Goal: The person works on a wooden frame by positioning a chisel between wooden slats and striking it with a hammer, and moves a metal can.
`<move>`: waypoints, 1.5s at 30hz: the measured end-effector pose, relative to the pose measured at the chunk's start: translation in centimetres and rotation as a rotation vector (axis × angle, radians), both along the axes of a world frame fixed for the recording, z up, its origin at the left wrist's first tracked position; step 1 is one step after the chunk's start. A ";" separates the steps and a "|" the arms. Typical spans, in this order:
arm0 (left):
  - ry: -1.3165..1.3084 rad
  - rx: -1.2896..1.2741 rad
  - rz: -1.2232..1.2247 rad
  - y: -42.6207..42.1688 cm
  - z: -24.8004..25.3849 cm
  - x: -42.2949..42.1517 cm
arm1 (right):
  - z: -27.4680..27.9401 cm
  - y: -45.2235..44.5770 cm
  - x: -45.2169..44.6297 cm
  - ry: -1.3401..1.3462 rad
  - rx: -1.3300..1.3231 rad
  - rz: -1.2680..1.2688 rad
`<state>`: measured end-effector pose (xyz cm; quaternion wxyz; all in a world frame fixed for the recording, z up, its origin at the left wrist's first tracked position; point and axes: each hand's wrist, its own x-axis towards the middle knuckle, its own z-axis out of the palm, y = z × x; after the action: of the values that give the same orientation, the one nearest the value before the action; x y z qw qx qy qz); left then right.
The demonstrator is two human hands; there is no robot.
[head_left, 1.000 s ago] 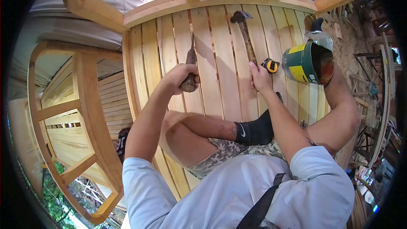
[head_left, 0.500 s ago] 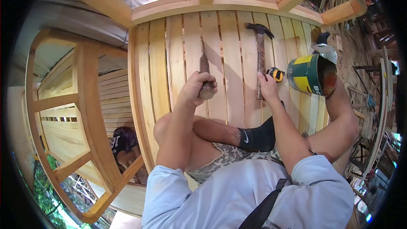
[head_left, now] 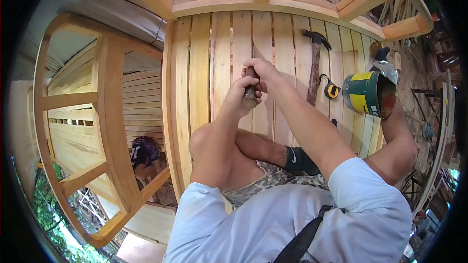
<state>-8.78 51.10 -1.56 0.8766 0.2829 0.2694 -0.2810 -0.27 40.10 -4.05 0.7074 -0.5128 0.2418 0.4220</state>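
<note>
My left hand (head_left: 242, 96) is wrapped round the thick handle of a chisel (head_left: 249, 98), whose thin blade points away from me over the slats. Just above it, my right hand (head_left: 264, 72) closes on the upper part of the same handle. The fingers hide where handle and blade meet, and I cannot tell whether the tip sits in a gap. To the right a claw hammer (head_left: 315, 65) lies on the slatted wooden seat (head_left: 200, 87), head away from me. Beside its handle is a yellow and black tape measure (head_left: 332, 91).
A green and yellow can (head_left: 360, 93) lies tilted by my right leg. Wooden rails (head_left: 214, 4) border the far side. At left stands another slatted wooden frame (head_left: 111, 117), with a person in a dark shirt (head_left: 145, 150) crouching beyond it.
My right hand has let go of the hammer handle, moved left and taken hold of the chisel above my left hand. The hammer stays lying on the slats. The view has shifted slightly.
</note>
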 end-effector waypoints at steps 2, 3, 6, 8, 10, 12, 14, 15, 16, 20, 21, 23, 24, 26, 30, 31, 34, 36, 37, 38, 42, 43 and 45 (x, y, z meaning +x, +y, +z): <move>0.016 -0.053 0.076 -0.4 -0.2 -0.3 | 0.2 0.3 0.3 0.016 -0.013 0.010; 0.036 -0.107 0.146 -0.7 -0.3 -0.6 | 0.6 0.3 0.4 0.014 -0.016 0.006; 0.072 -0.381 0.055 -1.0 -0.5 -0.9 | 1.1 0.3 0.9 -0.039 0.008 -0.048; 0.079 -0.412 0.072 -1.0 -0.7 -0.8 | 0.2 0.3 1.5 0.033 0.103 -0.119; 0.079 -0.445 0.116 -1.2 -0.7 -0.5 | 0.1 0.1 1.5 0.062 0.093 -0.141; 0.066 -0.392 0.100 -1.4 -0.6 -0.6 | -0.1 0.2 1.4 0.075 0.104 -0.148; 0.055 -0.338 0.096 -1.4 -0.6 -0.6 | -0.8 0.2 0.9 0.021 0.077 -0.137; 0.129 -0.378 0.074 -1.2 -0.6 -0.7 | -0.6 0.2 0.5 -0.028 0.049 -0.125; 0.207 -0.417 0.050 -1.0 -0.6 -0.9 | -0.5 0.2 0.2 -0.020 0.053 -0.130; 0.219 -0.219 -0.108 -0.6 -0.1 -0.3 | -0.8 0.5 0.2 0.023 -0.069 0.008; 0.218 -0.144 -0.120 -0.6 0.2 -0.2 | -1.2 0.6 0.2 0.037 -0.057 0.019; 0.218 -0.072 -0.131 -0.7 0.7 -0.3 | -1.9 0.9 -0.1 0.000 -0.021 -0.019; 0.211 -0.035 -0.141 -0.7 1.0 -0.4 | -2.4 0.9 -0.1 -0.042 0.013 -0.052; 0.205 0.010 -0.154 -0.3 1.2 -0.2 | -3.2 1.4 -0.3 -0.050 0.005 -0.081; 0.254 0.026 -0.228 0.1 1.4 0.4 | -3.2 1.2 -0.3 -0.059 0.009 -0.082; 0.273 0.038 -0.248 0.2 1.7 0.6 | -3.1 1.4 -0.4 -0.056 0.014 -0.075; 0.266 0.019 -0.287 1.2 1.6 1.0 | -2.7 1.8 -0.7 -0.049 0.004 -0.139; 0.266 0.048 -0.287 0.9 1.6 0.9 | -2.5 1.6 -0.6 -0.022 0.014 -0.141; 0.261 0.077 -0.287 0.7 1.7 1.0 | -2.6 1.5 -0.5 -0.023 0.014 -0.139; 0.259 0.076 -0.284 0.5 1.8 0.9 | -2.6 1.3 -0.4 -0.013 0.060 -0.120; 0.234 0.149 -0.306 0.6 1.8 0.5 | -3.0 1.6 -0.8 0.041 0.144 -0.199; 0.212 0.163 -0.336 0.8 1.7 0.5 | -3.1 1.7 -1.1 0.039 0.142 -0.198; 0.225 0.155 -0.333 0.9 1.7 0.4 | -2.7 1.9 -1.5 -0.050 0.130 -0.214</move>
<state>-8.35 52.00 0.10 0.7580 0.3571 0.3359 -0.4301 -1.81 42.03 -6.79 0.7858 -0.4477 0.2496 0.3461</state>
